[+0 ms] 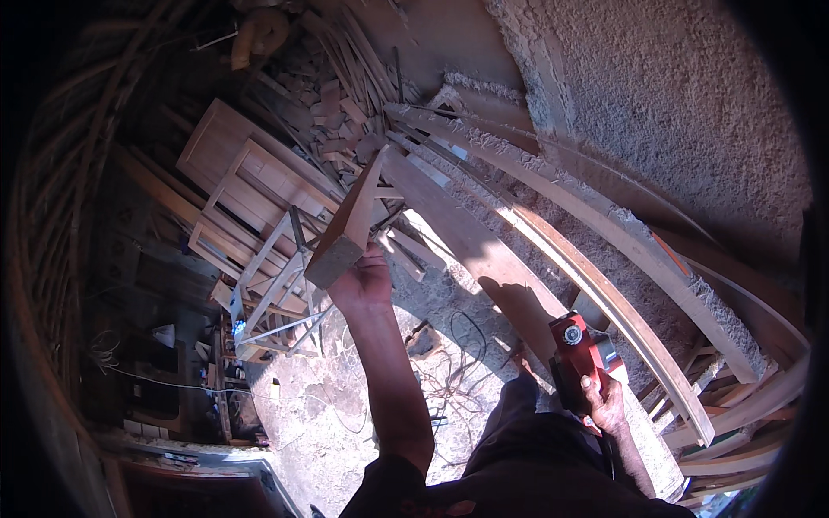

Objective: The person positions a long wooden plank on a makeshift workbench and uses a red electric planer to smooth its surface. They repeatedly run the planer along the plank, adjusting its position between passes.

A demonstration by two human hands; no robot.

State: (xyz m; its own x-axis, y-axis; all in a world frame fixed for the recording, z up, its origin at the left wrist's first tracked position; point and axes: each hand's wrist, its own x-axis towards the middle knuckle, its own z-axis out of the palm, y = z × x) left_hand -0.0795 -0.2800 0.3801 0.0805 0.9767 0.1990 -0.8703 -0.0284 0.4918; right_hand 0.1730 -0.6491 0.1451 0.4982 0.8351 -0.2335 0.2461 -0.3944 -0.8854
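Note:
My left hand [363, 281] grips a wooden board [350, 216] near its near end, holding it up tilted away from me. My right hand [604, 401] is closed on a red electric planer [580, 350] with a round knob on top. The planer is at a long wide plank [462, 242] that runs diagonally from the upper middle toward the lower right, with a shadow across it; whether it rests on the plank is hard to tell.
Long shaving-covered beams [561, 177] lie along a rough wall [669, 95] at the right. Wooden panels [220, 151], frames and scrap offcuts [328, 99] are piled at the back left. Tangled cables [458, 375] lie on the pale floor [306, 406]. My foot shows beside the plank.

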